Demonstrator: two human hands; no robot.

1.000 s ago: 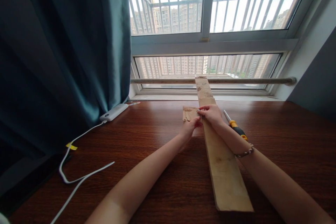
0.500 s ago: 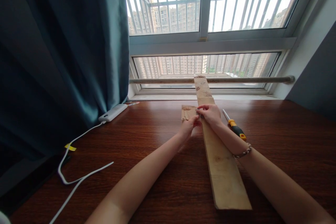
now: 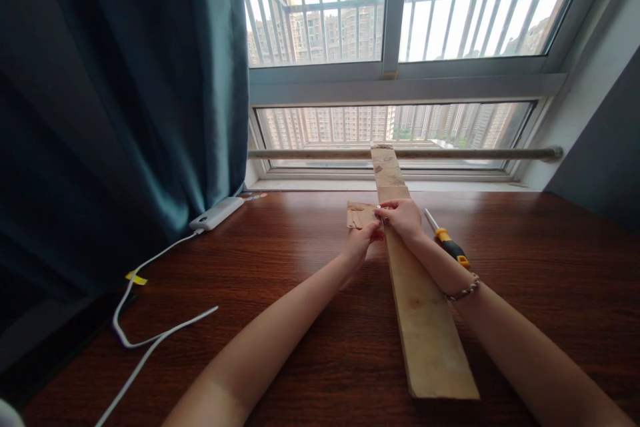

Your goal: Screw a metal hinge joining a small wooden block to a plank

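A long pale wooden board point(image 3: 430, 327) lies lengthwise on the brown table, its far end reaching the window rail. My right hand point(image 3: 405, 217) rests over the board, finger and thumb pinched at its left edge on a small shiny piece point(image 3: 379, 207) too small to name. Just below, my left hand point(image 3: 364, 238) is closed with its fingertips at the same edge; what they grip is hidden. Beyond my left hand a short, rough tan piece point(image 3: 359, 213) sits beside the board. A yellow-and-black screwdriver point(image 3: 449, 243) lies right of my right hand.
A white power strip point(image 3: 217, 213) lies by the dark blue curtain point(image 3: 200, 80) at the left. Its white cable point(image 3: 120, 313) loops over the table past a yellow tag point(image 3: 136, 278). A horizontal rail point(image 3: 475, 153) crosses before the barred window.
The small shiny piece at my right fingertips shows more clearly now. Both hands stay in nearly the same place, and the board and screwdriver have not visibly moved.
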